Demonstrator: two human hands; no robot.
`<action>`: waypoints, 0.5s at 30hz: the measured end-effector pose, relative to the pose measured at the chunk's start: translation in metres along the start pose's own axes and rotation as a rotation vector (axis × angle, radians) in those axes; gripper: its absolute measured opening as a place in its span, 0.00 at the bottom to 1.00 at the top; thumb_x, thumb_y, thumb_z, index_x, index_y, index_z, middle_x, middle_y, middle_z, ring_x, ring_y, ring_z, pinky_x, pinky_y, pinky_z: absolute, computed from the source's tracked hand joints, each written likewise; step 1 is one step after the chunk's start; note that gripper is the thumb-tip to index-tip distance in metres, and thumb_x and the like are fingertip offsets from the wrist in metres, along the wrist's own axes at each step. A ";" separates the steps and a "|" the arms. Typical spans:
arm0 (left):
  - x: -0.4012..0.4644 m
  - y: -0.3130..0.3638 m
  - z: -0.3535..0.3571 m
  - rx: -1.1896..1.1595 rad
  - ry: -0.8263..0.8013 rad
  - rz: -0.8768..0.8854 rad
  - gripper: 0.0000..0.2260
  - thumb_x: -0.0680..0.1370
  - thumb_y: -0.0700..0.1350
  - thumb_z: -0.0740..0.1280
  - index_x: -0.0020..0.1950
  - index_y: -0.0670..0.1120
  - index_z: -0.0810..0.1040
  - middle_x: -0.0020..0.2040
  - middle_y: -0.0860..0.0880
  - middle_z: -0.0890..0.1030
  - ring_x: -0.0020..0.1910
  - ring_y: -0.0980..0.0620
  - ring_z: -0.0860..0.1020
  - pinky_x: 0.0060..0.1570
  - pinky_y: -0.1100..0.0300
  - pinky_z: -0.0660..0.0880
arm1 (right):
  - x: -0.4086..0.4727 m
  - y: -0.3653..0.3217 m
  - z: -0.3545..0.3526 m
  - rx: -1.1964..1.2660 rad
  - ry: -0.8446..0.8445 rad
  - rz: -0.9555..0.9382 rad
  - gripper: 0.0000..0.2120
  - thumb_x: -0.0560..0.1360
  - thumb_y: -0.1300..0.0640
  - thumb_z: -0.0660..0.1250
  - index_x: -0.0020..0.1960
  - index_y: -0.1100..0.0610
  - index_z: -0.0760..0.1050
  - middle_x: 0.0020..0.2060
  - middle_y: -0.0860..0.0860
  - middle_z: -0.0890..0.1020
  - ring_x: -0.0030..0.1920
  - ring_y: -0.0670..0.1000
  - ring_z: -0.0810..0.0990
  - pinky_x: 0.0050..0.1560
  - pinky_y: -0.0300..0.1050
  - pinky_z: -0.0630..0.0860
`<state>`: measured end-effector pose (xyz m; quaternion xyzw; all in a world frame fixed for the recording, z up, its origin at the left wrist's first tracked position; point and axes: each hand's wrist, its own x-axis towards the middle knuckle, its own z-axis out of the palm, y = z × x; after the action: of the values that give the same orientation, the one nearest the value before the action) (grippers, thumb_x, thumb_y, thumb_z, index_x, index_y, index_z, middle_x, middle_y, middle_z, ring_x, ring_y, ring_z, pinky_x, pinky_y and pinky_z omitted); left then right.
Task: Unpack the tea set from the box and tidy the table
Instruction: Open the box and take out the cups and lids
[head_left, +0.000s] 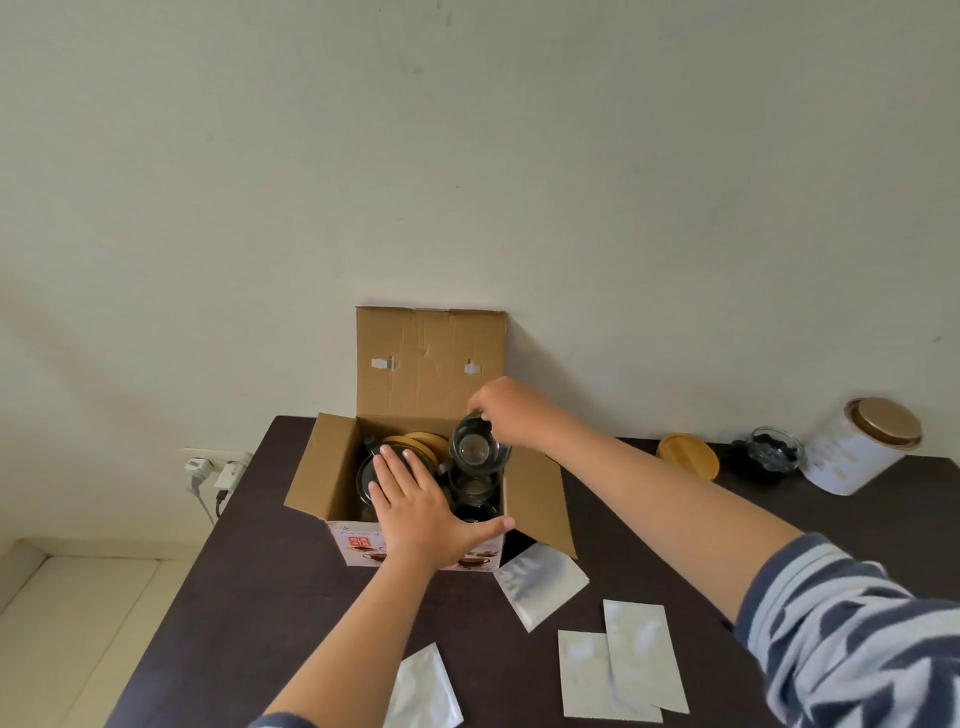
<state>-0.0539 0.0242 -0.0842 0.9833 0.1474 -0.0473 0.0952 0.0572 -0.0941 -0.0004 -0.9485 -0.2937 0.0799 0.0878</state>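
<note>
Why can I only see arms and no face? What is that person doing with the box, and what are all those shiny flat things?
The camera sits on the person's head and looks down, so you see only their two arms, as if through their eyes. There is just this one picture.

On the dark table stands an open cardboard box holding a tea set. The left hand rests flat on the box, over the things inside. The right hand holds a small glass cup with its fingers, just above the box.

The shiny flat things are four silver packets lying on the table. Further right are a wooden lid, a small glass bowl and a white jar with a wooden top.
</note>
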 end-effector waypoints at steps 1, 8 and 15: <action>0.000 0.000 0.000 0.004 0.000 -0.001 0.71 0.49 0.86 0.42 0.75 0.35 0.39 0.75 0.33 0.38 0.74 0.35 0.38 0.72 0.42 0.45 | -0.003 0.006 -0.006 0.004 0.033 0.010 0.15 0.75 0.68 0.64 0.59 0.58 0.79 0.53 0.55 0.82 0.53 0.56 0.80 0.50 0.46 0.77; -0.001 0.001 -0.001 0.024 -0.003 -0.017 0.70 0.49 0.86 0.43 0.75 0.36 0.41 0.76 0.34 0.41 0.75 0.36 0.41 0.72 0.42 0.48 | -0.062 0.078 -0.025 -0.082 0.038 0.162 0.22 0.73 0.70 0.60 0.61 0.50 0.77 0.56 0.53 0.78 0.53 0.57 0.77 0.42 0.46 0.69; -0.001 0.009 -0.008 0.048 -0.099 -0.078 0.71 0.48 0.86 0.44 0.76 0.38 0.38 0.76 0.36 0.39 0.75 0.37 0.39 0.72 0.39 0.45 | -0.148 0.188 0.017 0.081 0.051 0.412 0.20 0.74 0.71 0.60 0.57 0.52 0.80 0.55 0.52 0.78 0.50 0.54 0.78 0.45 0.47 0.75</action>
<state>-0.0518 0.0170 -0.0742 0.9753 0.1794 -0.1033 0.0767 0.0352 -0.3288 -0.0426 -0.9859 -0.0880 0.0840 0.1150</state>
